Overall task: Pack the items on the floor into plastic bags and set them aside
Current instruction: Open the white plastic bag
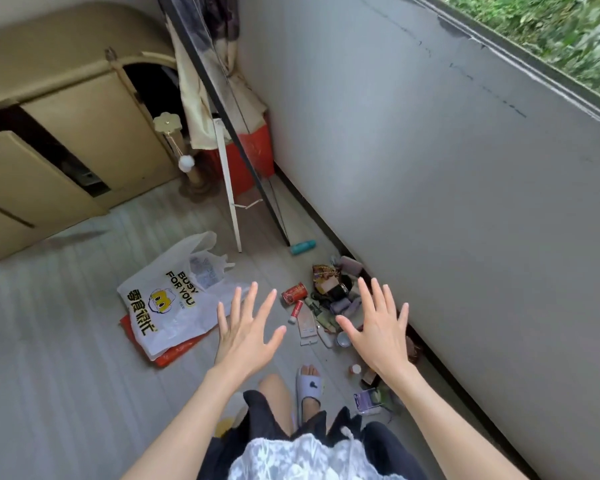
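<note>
Both hands are hovering spread and empty: left hand (245, 332) nearer the white plastic bag (174, 299), right hand (378, 327) over the scattered items (321, 299) along the wall.

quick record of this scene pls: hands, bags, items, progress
left hand: open, fingers spread, holds nothing
right hand: open, fingers spread, holds nothing
bags: white printed plastic bag flat on the floor, lying on an orange plastic bag
items: red drink can beside a pile of small things along the wall; teal tube apart
progress: nothing visibly packed yet
</note>
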Demonstrator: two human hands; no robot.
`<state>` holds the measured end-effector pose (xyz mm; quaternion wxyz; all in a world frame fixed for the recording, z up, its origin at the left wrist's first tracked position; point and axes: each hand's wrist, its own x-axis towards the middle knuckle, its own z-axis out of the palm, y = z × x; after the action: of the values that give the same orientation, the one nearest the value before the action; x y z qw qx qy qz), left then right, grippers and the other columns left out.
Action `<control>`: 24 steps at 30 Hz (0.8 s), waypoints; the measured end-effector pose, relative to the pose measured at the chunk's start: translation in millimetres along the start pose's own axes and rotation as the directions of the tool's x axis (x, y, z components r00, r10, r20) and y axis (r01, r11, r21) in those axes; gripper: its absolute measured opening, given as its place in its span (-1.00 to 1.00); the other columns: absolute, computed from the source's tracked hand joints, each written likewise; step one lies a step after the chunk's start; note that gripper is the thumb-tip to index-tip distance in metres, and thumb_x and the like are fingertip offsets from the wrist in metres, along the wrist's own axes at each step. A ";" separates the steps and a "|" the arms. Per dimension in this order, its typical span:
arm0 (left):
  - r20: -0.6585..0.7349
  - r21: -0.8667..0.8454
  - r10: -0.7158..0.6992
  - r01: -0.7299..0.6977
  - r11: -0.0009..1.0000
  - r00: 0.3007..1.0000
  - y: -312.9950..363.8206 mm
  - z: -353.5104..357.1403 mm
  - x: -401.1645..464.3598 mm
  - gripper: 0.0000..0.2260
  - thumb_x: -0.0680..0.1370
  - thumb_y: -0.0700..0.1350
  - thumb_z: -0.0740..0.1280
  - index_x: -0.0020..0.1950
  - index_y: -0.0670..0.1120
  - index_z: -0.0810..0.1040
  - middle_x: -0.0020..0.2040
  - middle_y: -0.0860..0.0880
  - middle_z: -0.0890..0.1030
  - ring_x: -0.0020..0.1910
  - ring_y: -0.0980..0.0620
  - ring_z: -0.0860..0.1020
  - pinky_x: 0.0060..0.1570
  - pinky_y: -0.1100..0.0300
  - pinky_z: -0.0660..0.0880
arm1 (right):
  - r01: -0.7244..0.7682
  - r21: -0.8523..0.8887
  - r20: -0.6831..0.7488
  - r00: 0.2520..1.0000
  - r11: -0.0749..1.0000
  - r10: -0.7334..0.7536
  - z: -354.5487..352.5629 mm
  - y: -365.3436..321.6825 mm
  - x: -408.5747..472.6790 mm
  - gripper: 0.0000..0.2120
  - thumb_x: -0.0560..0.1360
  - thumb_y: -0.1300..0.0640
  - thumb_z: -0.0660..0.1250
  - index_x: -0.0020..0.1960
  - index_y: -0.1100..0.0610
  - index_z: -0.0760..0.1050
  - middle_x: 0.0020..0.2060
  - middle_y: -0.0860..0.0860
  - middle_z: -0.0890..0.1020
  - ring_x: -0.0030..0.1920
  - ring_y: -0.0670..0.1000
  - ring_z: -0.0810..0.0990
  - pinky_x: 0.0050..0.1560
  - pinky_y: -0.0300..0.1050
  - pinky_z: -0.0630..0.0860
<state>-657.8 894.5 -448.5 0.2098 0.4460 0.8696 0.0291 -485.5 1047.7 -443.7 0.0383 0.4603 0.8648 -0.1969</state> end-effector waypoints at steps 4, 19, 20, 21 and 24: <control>0.052 0.006 -0.033 0.033 0.999 0.998 -10.7 -4.1 26.7 -0.28 0.34 0.34 -0.27 0.49 0.17 -0.14 0.53 -0.02 -0.18 0.47 -0.07 -0.31 0.37 -0.14 -0.33 | -0.009 -0.006 0.023 1.000 1.000 0.009 7.5 -3.9 27.3 -0.26 0.49 -0.28 0.10 0.51 -0.03 -0.12 0.52 0.03 0.02 0.51 0.07 -0.10 0.45 0.24 -0.11; 0.264 0.079 0.145 -0.171 0.982 0.954 -126.7 -5.8 138.3 -0.25 0.30 0.31 -0.33 0.49 0.15 -0.14 0.53 -0.01 -0.21 0.48 -0.09 -0.28 0.37 -0.13 -0.32 | -0.181 0.044 0.090 0.980 0.982 0.177 81.5 -104.2 110.5 -0.29 0.50 -0.23 0.14 0.51 0.01 -0.06 0.51 0.06 0.05 0.51 0.08 -0.05 0.45 0.18 -0.10; 0.269 0.074 0.154 -0.180 0.981 0.951 -138.6 -2.6 145.2 -0.25 0.31 0.31 -0.32 0.50 0.14 -0.12 0.53 -0.02 -0.19 0.48 -0.09 -0.27 0.37 -0.13 -0.31 | -0.187 0.052 0.102 0.978 0.981 0.181 93.0 -112.7 113.8 -0.29 0.51 -0.22 0.15 0.51 0.00 -0.07 0.51 0.05 0.04 0.51 0.07 -0.05 0.45 0.17 -0.11; 0.271 0.056 0.157 -0.179 0.982 0.950 -151.5 2.3 154.4 -0.25 0.32 0.31 -0.29 0.50 0.13 -0.08 0.53 -0.03 -0.16 0.48 -0.10 -0.25 0.38 -0.14 -0.29 | -0.191 0.056 0.120 0.976 0.980 0.183 107.8 -119.9 119.3 -0.30 0.51 -0.22 0.15 0.51 0.00 -0.07 0.51 0.05 0.04 0.51 0.07 -0.05 0.45 0.15 -0.11; 0.286 0.031 0.135 -0.150 0.988 0.949 -189.2 27.1 179.8 -0.25 0.34 0.31 -0.23 0.50 0.09 0.02 0.53 -0.06 -0.06 0.50 -0.11 -0.18 0.39 -0.16 -0.22 | -0.173 0.052 0.181 0.970 0.984 0.161 147.4 -127.5 133.2 -0.30 0.51 -0.19 0.17 0.51 0.02 -0.05 0.51 0.06 0.06 0.51 0.08 -0.03 0.46 0.13 -0.11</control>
<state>-884.0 918.9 -579.1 0.3178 0.5125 0.7966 -0.0427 -682.2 1032.8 -573.2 0.1155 0.5135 0.8090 -0.2618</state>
